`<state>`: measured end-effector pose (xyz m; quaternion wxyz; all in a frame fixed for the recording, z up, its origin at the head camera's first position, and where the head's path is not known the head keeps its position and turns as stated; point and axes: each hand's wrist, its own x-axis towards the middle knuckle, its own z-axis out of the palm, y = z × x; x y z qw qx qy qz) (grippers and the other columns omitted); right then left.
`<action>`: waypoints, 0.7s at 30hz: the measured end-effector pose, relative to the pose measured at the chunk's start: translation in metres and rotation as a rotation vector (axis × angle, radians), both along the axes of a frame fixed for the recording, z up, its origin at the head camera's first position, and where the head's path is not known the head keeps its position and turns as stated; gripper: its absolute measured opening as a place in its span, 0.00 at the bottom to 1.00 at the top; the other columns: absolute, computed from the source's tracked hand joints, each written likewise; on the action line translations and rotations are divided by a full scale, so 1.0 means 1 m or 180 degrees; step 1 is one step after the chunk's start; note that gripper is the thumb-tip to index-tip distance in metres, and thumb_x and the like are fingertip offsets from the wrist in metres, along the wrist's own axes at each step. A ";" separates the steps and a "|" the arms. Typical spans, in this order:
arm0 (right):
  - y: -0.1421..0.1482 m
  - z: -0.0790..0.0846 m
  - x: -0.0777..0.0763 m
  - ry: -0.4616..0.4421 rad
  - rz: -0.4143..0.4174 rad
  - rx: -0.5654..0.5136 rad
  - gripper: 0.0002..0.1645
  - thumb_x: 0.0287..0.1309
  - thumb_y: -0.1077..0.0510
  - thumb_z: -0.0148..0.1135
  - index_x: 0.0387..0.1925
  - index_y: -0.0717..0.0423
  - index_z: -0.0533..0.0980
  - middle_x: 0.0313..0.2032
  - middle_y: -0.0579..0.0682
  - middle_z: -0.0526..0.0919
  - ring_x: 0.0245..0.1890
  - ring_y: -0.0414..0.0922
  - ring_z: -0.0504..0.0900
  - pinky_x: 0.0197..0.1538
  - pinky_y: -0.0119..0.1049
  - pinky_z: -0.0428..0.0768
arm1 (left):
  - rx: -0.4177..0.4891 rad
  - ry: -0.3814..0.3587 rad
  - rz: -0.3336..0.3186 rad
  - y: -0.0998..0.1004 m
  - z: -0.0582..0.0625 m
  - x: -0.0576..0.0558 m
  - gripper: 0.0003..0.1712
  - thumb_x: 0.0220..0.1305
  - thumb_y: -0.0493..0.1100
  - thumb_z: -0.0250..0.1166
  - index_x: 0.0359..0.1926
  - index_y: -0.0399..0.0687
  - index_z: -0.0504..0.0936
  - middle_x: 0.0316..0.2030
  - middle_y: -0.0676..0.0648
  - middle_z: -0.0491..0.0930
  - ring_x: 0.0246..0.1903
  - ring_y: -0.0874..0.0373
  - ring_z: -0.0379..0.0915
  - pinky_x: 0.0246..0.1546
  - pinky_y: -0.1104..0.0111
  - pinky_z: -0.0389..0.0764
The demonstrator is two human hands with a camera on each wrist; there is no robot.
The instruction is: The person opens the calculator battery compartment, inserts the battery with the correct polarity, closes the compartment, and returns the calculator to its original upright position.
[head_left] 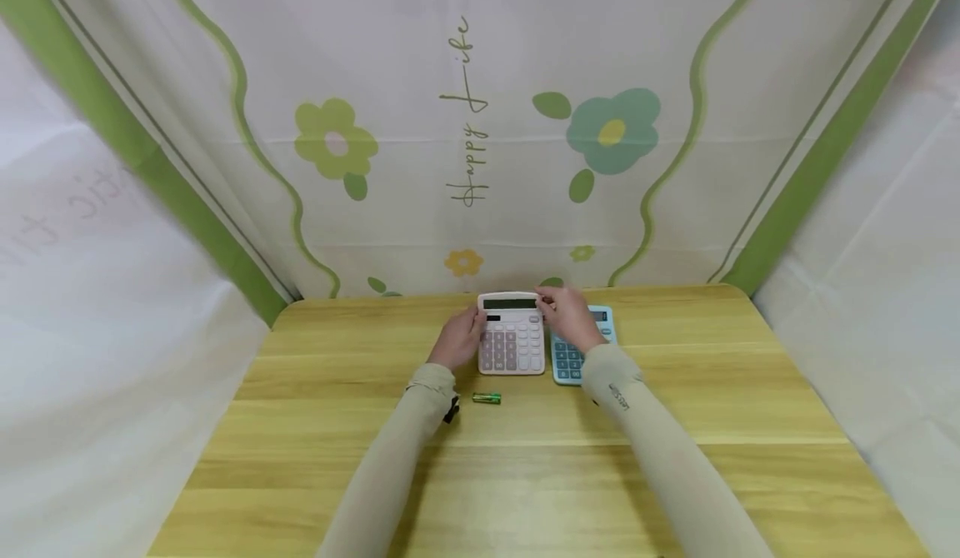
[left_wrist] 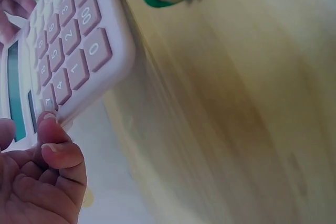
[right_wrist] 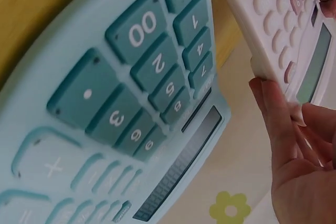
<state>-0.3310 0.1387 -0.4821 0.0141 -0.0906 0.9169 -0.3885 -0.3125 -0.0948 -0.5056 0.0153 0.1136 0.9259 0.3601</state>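
Observation:
A pink calculator [head_left: 512, 351] with darker pink number keys lies near the back of the table, its dark display at the far end. My left hand [head_left: 456, 340] holds its left edge by the display; in the left wrist view, curled fingers [left_wrist: 63, 153] touch that side. At the far right corner, my right hand [head_left: 568, 316] pinches the casing between thumb and fingers, as the right wrist view shows. Beneath the right hand and wrist, partly covered, a blue calculator [head_left: 606, 335] lies just right of the pink one.
A green battery [head_left: 487, 398] lies on the wooden table [head_left: 330, 450] in front of the pink calculator. Behind the table's back edge hangs a white cloth [head_left: 405, 67] with flowers and writing. More white cloth hangs along both sides.

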 end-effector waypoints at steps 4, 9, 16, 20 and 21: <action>-0.003 -0.002 0.001 -0.0051 -0.0009 -0.0008 0.26 0.78 0.56 0.54 0.72 0.57 0.71 0.57 0.59 0.83 0.38 0.48 0.83 0.36 0.36 0.84 | -0.0064 -0.0024 0.0004 -0.001 -0.004 -0.001 0.23 0.85 0.50 0.43 0.56 0.37 0.77 0.35 0.43 0.78 0.39 0.49 0.76 0.46 0.54 0.80; -0.006 -0.002 0.003 0.0003 -0.0003 0.0078 0.25 0.79 0.57 0.51 0.71 0.60 0.71 0.62 0.61 0.81 0.45 0.49 0.82 0.46 0.40 0.85 | -0.0087 -0.0137 0.0017 -0.001 -0.006 -0.003 0.21 0.85 0.50 0.43 0.53 0.39 0.77 0.33 0.44 0.76 0.36 0.51 0.73 0.42 0.57 0.78; -0.010 -0.005 0.002 -0.0108 0.0000 0.0251 0.23 0.80 0.55 0.49 0.67 0.62 0.75 0.54 0.62 0.84 0.31 0.45 0.78 0.33 0.35 0.77 | -0.0084 -0.0370 0.0015 0.001 -0.008 -0.003 0.25 0.85 0.51 0.43 0.63 0.38 0.74 0.45 0.39 0.81 0.48 0.46 0.78 0.54 0.51 0.80; -0.011 -0.007 0.001 -0.0122 0.0044 0.0276 0.18 0.80 0.55 0.49 0.40 0.63 0.80 0.26 0.55 0.75 0.23 0.44 0.72 0.28 0.33 0.71 | -0.0057 -0.0509 0.0094 0.003 -0.011 -0.002 0.28 0.85 0.54 0.42 0.68 0.38 0.72 0.54 0.37 0.81 0.59 0.42 0.77 0.64 0.49 0.77; -0.011 -0.007 0.001 -0.0128 0.0041 0.0277 0.19 0.80 0.55 0.49 0.34 0.61 0.77 0.23 0.53 0.71 0.22 0.43 0.71 0.28 0.33 0.71 | -0.0044 -0.0534 0.0101 0.004 -0.011 -0.001 0.29 0.85 0.54 0.42 0.68 0.38 0.72 0.55 0.36 0.81 0.60 0.41 0.77 0.65 0.48 0.77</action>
